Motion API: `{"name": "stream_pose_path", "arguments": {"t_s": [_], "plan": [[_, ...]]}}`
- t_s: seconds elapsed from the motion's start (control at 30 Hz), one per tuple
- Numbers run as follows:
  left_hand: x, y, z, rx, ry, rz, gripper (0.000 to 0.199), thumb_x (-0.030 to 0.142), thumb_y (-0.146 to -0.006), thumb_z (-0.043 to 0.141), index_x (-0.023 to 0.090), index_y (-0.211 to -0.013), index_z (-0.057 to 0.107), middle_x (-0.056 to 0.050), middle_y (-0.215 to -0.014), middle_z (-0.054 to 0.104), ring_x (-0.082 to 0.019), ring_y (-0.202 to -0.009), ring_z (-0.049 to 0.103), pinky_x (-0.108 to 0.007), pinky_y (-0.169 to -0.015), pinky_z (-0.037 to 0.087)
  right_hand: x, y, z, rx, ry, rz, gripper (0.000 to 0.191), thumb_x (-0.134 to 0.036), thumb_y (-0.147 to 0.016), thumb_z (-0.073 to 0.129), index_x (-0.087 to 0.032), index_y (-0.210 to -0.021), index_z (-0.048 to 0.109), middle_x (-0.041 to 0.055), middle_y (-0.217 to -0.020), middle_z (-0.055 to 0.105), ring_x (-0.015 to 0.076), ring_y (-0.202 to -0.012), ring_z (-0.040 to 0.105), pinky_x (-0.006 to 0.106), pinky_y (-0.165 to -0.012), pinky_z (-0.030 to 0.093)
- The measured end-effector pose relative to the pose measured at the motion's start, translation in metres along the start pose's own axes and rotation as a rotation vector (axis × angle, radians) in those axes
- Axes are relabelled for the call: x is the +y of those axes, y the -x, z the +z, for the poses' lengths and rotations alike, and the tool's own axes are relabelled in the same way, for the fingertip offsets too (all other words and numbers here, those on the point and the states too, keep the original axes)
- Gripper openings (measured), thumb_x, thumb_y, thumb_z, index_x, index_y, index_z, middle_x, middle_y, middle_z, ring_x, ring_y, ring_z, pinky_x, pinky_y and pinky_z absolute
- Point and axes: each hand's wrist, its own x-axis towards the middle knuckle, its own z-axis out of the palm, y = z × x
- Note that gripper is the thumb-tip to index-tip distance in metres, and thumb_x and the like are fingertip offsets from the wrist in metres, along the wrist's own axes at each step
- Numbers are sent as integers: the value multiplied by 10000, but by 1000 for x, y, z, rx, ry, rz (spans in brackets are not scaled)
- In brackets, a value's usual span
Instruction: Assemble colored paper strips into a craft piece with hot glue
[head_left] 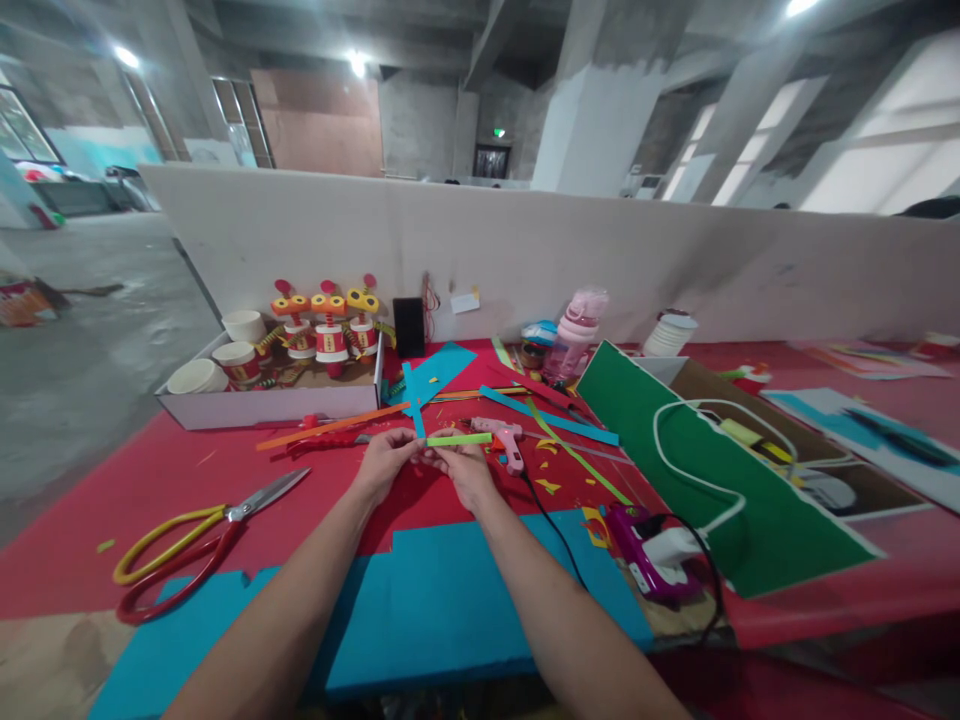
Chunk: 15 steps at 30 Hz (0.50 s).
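My left hand [390,462] and my right hand [463,468] meet over the middle of the red-covered table. Between the fingertips of both is the joint of two paper strips. A blue paper strip [413,400] points away from me, and a light green paper strip [469,439] runs to the right, the two forming a corner. Both hands are closed in a pinch at this corner; the fingers hide how the strips are fastened. Just right of my right hand lies a pink hot glue gun [511,447]. Large scissors [214,530] with yellow and red handles lie left of my left hand.
A white box [277,408] at the back left holds paper cups and cup figures [330,335]. Right of me are a purple power strip [651,560], a green board [720,490] and a pink bottle [576,335]. Blue sheets [450,600] cover the front; a white partition [487,240] stands behind.
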Motion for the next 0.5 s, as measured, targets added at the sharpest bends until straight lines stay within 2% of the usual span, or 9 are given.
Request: {"name": "stream_pose_path", "arguments": {"t_s": [0.27, 0.5], "plan": [[0, 1, 0, -29, -2, 14, 227, 330, -675, 719, 127, -722, 630, -23, -629, 626, -103, -551, 554, -209, -537, 425, 1, 0, -2, 20, 12, -6, 290, -299, -561, 782, -181, -743, 589, -19, -639, 614, 125, -608, 600, 322, -677, 543], [5, 3, 2, 32, -14, 29, 244, 332, -626, 749, 134, -651, 609, -3, -581, 611, -93, -508, 536, -198, -496, 418, 0, 1, -1, -11, 84, 6, 293, -359, -599, 759, -176, -760, 597, -20, -647, 609, 117, -603, 597, 302, -658, 541]]}}
